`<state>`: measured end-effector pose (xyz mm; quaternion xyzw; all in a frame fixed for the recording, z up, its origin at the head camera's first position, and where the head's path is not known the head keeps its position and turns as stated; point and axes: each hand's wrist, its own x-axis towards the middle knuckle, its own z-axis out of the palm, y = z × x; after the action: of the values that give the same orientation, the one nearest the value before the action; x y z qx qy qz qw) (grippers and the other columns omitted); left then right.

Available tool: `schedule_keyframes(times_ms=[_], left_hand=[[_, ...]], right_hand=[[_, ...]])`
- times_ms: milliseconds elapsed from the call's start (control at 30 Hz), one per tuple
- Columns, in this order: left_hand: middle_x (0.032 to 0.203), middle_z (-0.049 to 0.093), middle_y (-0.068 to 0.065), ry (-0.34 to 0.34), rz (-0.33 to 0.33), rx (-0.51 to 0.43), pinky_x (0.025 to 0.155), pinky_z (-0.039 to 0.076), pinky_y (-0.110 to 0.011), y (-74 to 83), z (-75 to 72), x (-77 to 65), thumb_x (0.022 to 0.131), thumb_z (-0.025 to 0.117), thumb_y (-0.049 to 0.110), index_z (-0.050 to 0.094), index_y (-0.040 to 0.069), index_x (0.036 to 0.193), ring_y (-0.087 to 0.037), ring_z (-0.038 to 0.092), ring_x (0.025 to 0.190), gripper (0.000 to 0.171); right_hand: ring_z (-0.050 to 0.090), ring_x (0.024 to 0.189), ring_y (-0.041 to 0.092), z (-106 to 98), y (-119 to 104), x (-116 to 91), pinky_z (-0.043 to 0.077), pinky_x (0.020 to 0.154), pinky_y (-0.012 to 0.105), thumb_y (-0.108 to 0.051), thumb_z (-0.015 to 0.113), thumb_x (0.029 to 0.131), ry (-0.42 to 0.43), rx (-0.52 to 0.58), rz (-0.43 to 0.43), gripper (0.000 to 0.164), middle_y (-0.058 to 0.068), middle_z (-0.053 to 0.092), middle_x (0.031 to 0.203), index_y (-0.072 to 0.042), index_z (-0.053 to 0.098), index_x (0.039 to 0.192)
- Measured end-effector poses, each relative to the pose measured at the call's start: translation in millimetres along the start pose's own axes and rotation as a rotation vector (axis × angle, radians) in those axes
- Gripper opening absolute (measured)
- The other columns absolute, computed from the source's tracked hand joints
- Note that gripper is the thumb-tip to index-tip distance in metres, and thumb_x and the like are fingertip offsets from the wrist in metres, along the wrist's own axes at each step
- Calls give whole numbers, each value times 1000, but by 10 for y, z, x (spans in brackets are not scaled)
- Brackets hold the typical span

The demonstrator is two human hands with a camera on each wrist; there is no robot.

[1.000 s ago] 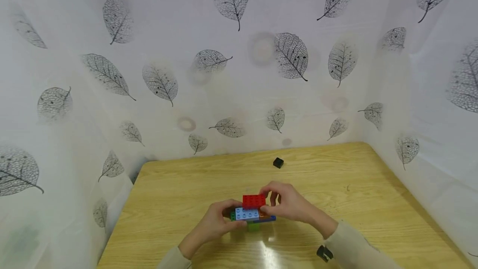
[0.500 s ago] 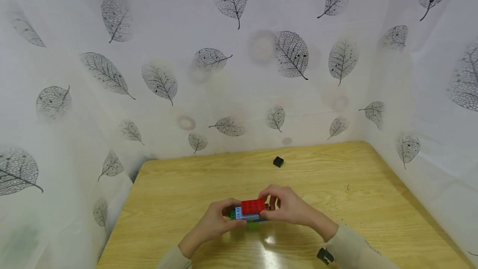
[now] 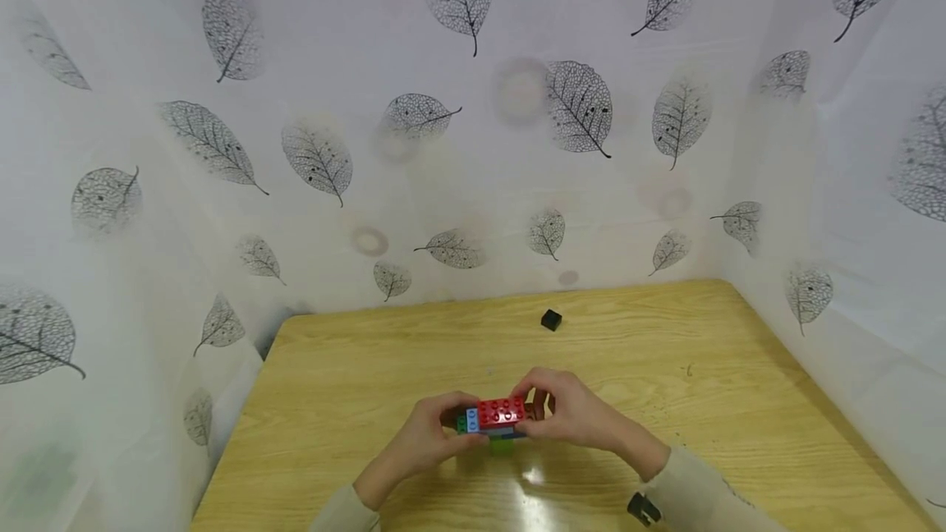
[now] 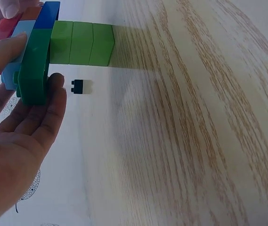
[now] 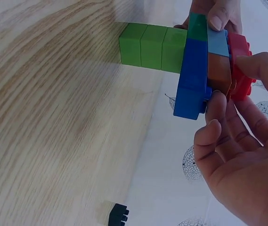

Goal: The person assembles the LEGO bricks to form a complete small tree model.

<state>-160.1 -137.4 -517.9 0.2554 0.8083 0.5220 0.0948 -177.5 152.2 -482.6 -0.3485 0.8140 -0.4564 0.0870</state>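
A column of lime-green bricks (image 5: 152, 47) stands on the table and bears a wider tier of a dark green brick (image 4: 34, 66) and a blue brick (image 5: 192, 75). Above that tier lie a light blue brick (image 3: 472, 420) and an orange-brown brick (image 5: 218, 70). A red brick (image 3: 501, 412) with studs up sits on top of these two. My left hand (image 3: 421, 437) grips the structure's left end, thumb on the light blue brick and fingers by the dark green one. With thumb and fingers, my right hand (image 3: 572, 413) pinches the red brick at its right end.
A small black brick (image 3: 551, 319) lies toward the back of the wooden table (image 3: 355, 368). White curtain cloth (image 3: 480, 179) with leaf prints hangs behind and along both sides. A black object (image 3: 643, 507) shows beside the right sleeve.
My right hand has lowered the red brick from a tilted, higher position onto the light blue and orange-brown bricks. The left hand keeps its grip in place.
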Motion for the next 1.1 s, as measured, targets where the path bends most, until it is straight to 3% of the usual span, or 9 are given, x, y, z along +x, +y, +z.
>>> schedule_keyframes(times_ms=[400, 667, 1100], left_hand=[[120, 76, -1, 19, 9, 50, 83, 58, -29, 58, 18, 9, 91, 85, 34, 70, 18, 129, -7, 67, 102, 44], [116, 77, 2, 18, 34, 34, 79, 57, -29, 120, 42, 36, 100, 75, 28, 70, 24, 126, -5, 67, 96, 27], [109, 75, 2, -4, 9, 12, 74, 57, -28, 87, 57, 54, 101, 72, 28, 70, 25, 119, -6, 65, 89, 18]], right_hand=[[64, 79, 3, 12, -3, -7, 53, 65, 24, -19, 81, 92, -13, 6, -4, 28, -4, 68, 104, -21, 68, 117], [64, 80, 4, 2, -25, 1, 54, 66, 25, -19, 81, 93, -18, -6, -2, 27, -4, 67, 105, -22, 68, 116], [64, 78, 3, 20, -31, 6, 53, 63, 24, -15, 81, 90, -9, 1, -19, 28, -4, 69, 104, -20, 69, 115]])
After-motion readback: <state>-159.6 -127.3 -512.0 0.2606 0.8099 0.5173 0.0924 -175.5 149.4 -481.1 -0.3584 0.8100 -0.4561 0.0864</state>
